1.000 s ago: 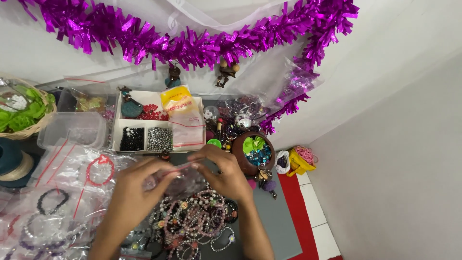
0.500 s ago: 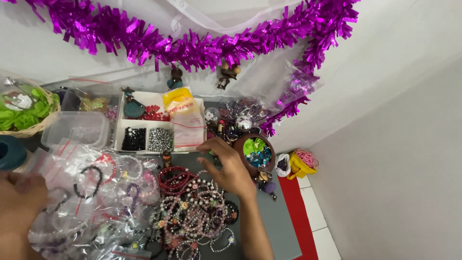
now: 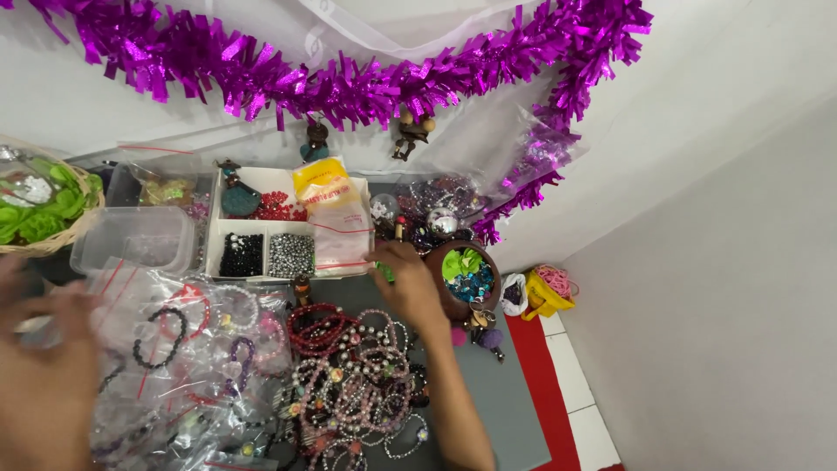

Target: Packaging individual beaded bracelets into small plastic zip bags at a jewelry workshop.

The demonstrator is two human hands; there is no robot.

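Observation:
My right hand (image 3: 408,286) reaches across a pile of beaded bracelets (image 3: 353,384) on the grey mat (image 3: 506,410). Its fingertips touch the lower corner of a clear zip bag (image 3: 342,235) that lies on the white compartment box (image 3: 261,228). A bit of green shows at the fingers. My left hand (image 3: 42,375) is blurred at the lower left edge, over a heap of clear bags holding bracelets (image 3: 174,340). Whether either hand grips anything is unclear.
A brown bowl of green and blue pieces (image 3: 466,275) stands right of my right hand. A clear lidded tub (image 3: 135,237) and a basket of green items (image 3: 44,205) sit at left. Purple tinsel (image 3: 349,83) hangs on the white wall. A yellow bag (image 3: 545,295) lies near the corner.
My hands were together over the bracelets. The left hand swung out to the left edge over the bags, and the right hand moved up to the zip bag by the box.

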